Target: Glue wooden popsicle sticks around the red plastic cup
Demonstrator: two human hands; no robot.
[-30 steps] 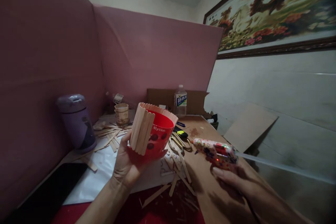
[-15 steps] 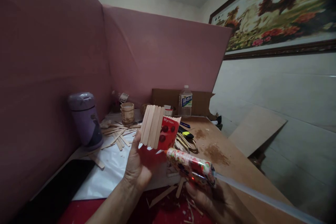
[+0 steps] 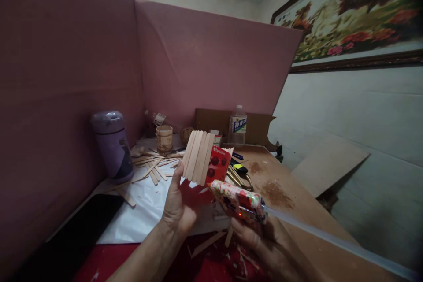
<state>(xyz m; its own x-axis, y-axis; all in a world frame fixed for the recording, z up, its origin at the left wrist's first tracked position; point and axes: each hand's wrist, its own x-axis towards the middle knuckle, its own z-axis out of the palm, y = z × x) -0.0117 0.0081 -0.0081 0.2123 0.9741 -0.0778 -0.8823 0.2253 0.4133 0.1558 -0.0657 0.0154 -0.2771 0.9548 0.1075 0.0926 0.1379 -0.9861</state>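
My left hand [image 3: 178,205] is closed on a small red box [image 3: 218,161] marked "Mylikes". Flat wooden craft sticks [image 3: 198,156] stand side by side over the box's left face. In my right hand [image 3: 256,238] is a glue gun [image 3: 238,200] with a flowery wrap and a small red light. Its orange nozzle points at the lower edge of the box, very close to it; whether they touch I cannot tell. A long clear glue stick [image 3: 317,231] runs out of the gun's back end. The fingers behind the box are hidden.
A purple thermos [image 3: 113,147] stands at left beside a black flat object [image 3: 89,218]. Loose craft sticks [image 3: 153,169] lie on white paper [image 3: 142,220]. Behind are a stick-covered cup [image 3: 164,139], a plastic bottle [image 3: 238,125] and a utility knife [image 3: 238,166]. Sawdust [image 3: 277,194] dusts the board at right.
The view has shifted slightly, so most things sit a little further right and higher. The glue gun's nozzle stays by the lower edge of the box; both hands keep their hold.
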